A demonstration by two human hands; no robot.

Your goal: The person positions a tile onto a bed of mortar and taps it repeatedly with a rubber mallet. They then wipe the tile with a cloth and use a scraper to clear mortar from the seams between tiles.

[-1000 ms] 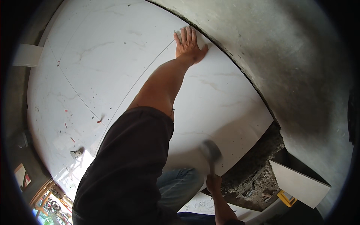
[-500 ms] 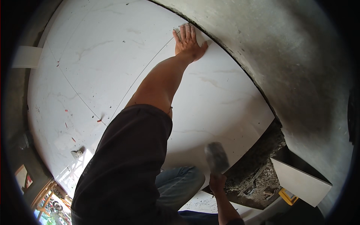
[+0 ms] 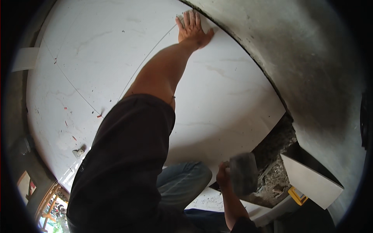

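My left hand (image 3: pixel 193 32) lies flat with fingers spread on a large white marbled tile (image 3: pixel 217 97), at its far corner beside the wall. Its fingertips are close to the thin joint line (image 3: pixel 149 52) between this tile and its neighbour. Low in the view, my right hand (image 3: pixel 223 175) grips a mallet with a dark, blocky head (image 3: pixel 243 173). The mallet is slightly blurred and raised in front of the tile's near edge; its handle is mostly hidden.
A bare grey wall (image 3: pixel 311 77) curves along the right, with a dark gap at its foot. Rough mortar (image 3: pixel 274 180) shows past the tile's near edge. A cut tile piece (image 3: pixel 311 180) leans there by a yellow object (image 3: pixel 298 195). Small red tile spacers (image 3: pixel 74 138) lie scattered leftward.
The mallet has swung right and its head has turned from upright to sideways, appearing larger. My left hand stays flat on the tile; the whole view has shifted slightly.
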